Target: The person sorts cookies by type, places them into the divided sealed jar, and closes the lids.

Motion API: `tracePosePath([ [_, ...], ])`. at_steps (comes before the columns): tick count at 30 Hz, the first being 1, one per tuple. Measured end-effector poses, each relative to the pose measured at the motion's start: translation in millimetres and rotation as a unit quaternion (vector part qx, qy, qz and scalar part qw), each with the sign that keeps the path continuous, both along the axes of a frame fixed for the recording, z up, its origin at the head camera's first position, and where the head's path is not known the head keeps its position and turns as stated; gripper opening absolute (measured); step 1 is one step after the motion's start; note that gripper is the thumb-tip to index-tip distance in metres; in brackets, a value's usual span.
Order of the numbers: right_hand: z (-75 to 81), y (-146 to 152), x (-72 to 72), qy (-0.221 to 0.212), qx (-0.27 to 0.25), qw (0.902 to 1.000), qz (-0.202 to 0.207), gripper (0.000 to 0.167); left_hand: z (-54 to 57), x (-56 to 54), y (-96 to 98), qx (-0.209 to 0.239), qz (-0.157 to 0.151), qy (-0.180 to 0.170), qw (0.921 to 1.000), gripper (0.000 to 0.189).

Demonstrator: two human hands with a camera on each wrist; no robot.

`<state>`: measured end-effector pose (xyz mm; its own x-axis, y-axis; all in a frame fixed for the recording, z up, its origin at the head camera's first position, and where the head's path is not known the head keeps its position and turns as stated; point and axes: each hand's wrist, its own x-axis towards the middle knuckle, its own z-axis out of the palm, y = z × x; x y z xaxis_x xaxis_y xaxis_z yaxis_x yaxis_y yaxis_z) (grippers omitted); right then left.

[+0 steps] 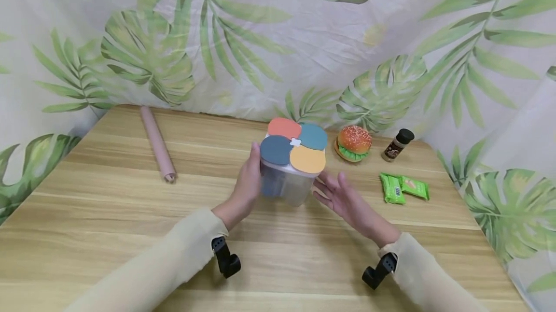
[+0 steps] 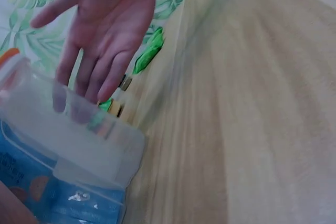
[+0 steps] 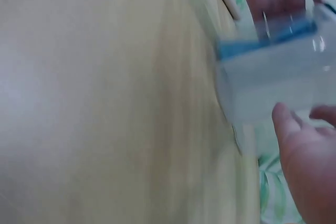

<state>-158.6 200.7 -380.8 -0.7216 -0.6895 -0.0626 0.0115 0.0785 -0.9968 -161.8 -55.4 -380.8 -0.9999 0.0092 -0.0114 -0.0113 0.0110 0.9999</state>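
Observation:
A clear plastic storage container (image 1: pixel 299 189) stands at the middle of the table, its lid (image 1: pixel 295 142) made of red, teal, navy and yellow flaps. Inside, on the left, is a blue packet (image 2: pixel 79 203). My left hand (image 1: pixel 247 184) holds the container's left side, thumb along the wall and the other fingers hidden behind it. At the opposite side is my right hand (image 1: pixel 347 201), palm turned toward the container, with spread fingertips right by its wall. In the left wrist view this right hand (image 2: pixel 110 30) has nothing in its palm.
Right of the container sit a toy hamburger (image 1: pixel 354 143), a black-capped seasoning bottle (image 1: pixel 397 145) and green snack packets (image 1: pixel 404 188). A pink rolled sheet (image 1: pixel 157 143) lies at the back left of the wooden table (image 1: pixel 108 234). A leaf-patterned curtain (image 1: pixel 243 36) hangs behind.

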Motion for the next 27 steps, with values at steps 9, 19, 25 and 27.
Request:
tracePosePath([
  [9, -2.3, -18.3, 33.6, 0.027, 0.014, 0.9994, -0.017, 0.082, 3.7, -22.9, -1.1, 0.069, -0.038, -0.023, 0.9966, 0.080],
  [19, -1.6, -23.8, 45.7, 0.012, 0.025, 0.9996, 0.002, 0.076, 5.0, -37.5, -5.4, 0.071, -0.042, -0.033, 0.9961, 0.083],
  [25, -2.4, -23.8, 46.2, 0.021, 0.031, 0.9993, -0.002, 0.074, 6.1, -40.3, -5.4, 0.058, -0.042, -0.039, 0.9967, 0.084],
  [27, -3.4, -23.5, 45.8, 0.026, 0.035, 0.9990, -0.006, 0.074, 6.9, -40.5, -6.9, 0.049, -0.040, -0.039, 0.9972, 0.084],
])
